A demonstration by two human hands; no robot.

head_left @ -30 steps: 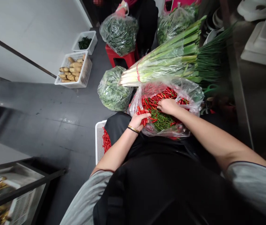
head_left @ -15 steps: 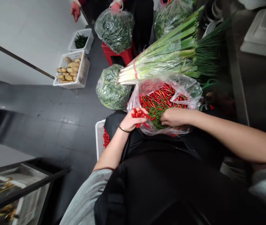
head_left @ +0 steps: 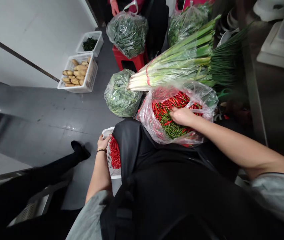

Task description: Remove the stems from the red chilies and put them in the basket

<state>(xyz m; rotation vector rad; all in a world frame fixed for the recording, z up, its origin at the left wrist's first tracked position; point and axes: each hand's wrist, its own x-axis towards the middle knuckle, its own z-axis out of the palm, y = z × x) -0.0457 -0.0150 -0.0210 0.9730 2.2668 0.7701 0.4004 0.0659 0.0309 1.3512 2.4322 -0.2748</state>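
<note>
A clear plastic bag of red chillies with green stems rests on my lap. My right hand is inside it, fingers curled down onto the chillies. My left hand, with a gold bangle on the wrist, hangs low at my left side over the corner of a white basket on the floor. Stemless red chillies lie in that basket. The left fingers point down and away, so I cannot make out whether they hold anything. My black apron covers the basket's right part.
A tied bundle of green onions lies beyond the bag. Bags of greens sit by a red stool. Two white baskets stand by the wall. Another person's black-clad leg crosses the floor at left. A steel counter stands at right.
My left hand carried a bunch of red chillies from the bag down to the floor basket. My right hand moved back up into the bag. Someone's leg entered at lower left.
</note>
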